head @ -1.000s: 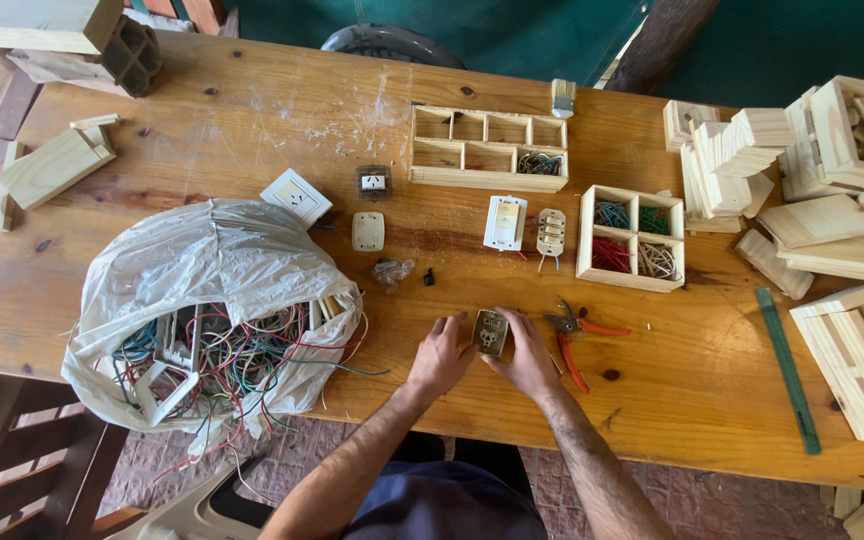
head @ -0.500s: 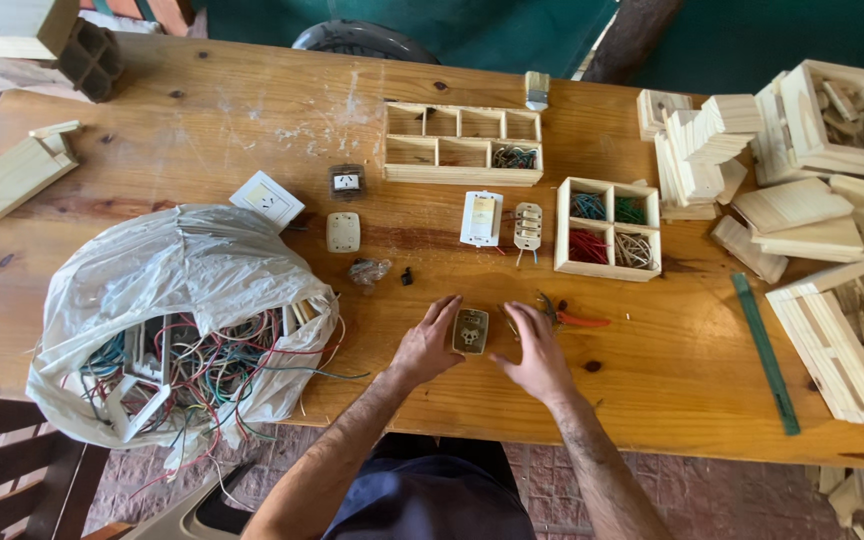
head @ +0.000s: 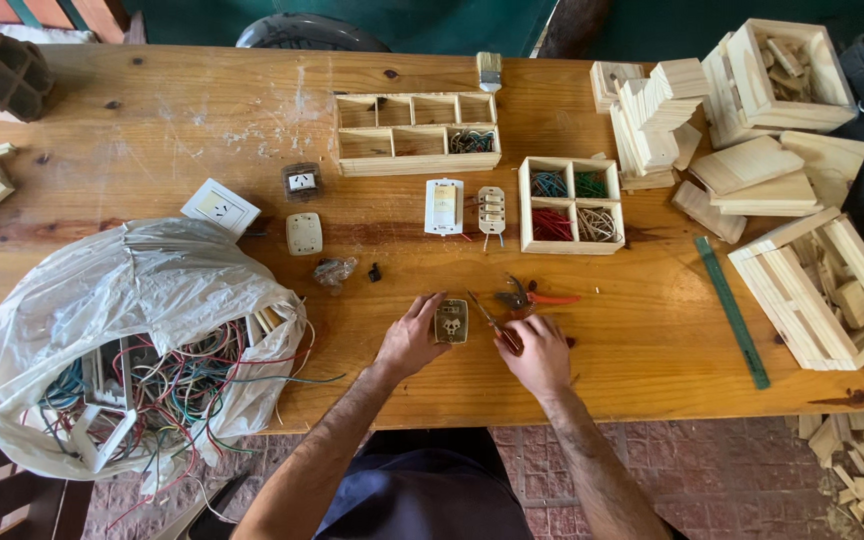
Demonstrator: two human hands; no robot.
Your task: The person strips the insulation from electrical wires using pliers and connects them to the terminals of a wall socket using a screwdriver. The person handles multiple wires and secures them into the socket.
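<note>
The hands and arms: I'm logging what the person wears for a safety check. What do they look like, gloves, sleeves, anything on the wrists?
Both the left hand and the right hand are bare, with no gloves. The forearms are uncovered as far as the picture shows, with no sleeves. No watch, band or ring can be made out. Dark blue clothing shows below the table's edge.
</note>
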